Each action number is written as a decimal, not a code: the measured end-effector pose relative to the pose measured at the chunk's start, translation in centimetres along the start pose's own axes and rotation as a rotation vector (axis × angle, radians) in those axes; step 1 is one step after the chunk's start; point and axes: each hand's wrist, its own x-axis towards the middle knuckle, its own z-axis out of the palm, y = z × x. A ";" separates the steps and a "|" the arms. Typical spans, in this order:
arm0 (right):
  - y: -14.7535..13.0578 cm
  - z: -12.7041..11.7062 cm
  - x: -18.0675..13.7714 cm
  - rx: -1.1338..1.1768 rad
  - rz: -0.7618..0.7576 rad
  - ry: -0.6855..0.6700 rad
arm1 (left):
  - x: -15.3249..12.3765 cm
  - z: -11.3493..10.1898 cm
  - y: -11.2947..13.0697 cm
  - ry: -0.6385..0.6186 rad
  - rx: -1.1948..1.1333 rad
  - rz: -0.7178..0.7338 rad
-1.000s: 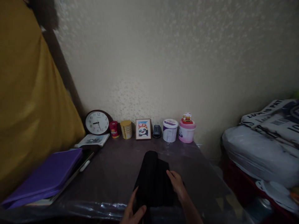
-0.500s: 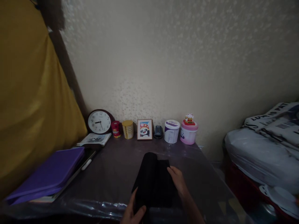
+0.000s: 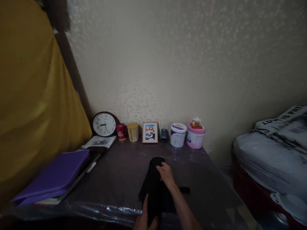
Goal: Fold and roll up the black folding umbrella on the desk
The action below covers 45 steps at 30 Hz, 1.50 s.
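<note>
A folded black cloth (image 3: 153, 188) lies on the dark table (image 3: 120, 179) near its front edge. My right hand (image 3: 165, 172) rests on the cloth's far end with the fingers curled over the fabric. At the bottom edge of the view my left hand (image 3: 145, 218) presses the cloth's near end, thumb and forefinger pinching it; only part of that hand shows.
Along the wall stand a clock (image 3: 104, 124), a red tin (image 3: 121, 131), a gold tin (image 3: 132, 132), a panda picture (image 3: 150, 132), a white tub (image 3: 178, 134) and a pink tub (image 3: 196, 135). A purple folder (image 3: 56, 175) lies left. Yellow curtain (image 3: 31, 105) hangs left; bedding (image 3: 271, 159) right.
My right hand has moved from the cloth's right edge up and left to its far end. The cloth now looks narrower, folded over. My left hand has shifted slightly right.
</note>
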 end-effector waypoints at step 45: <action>1.2 -0.9 -3.7 -0.268 -0.764 -0.267 | 1.4 0.3 -1.1 -0.062 0.110 -0.021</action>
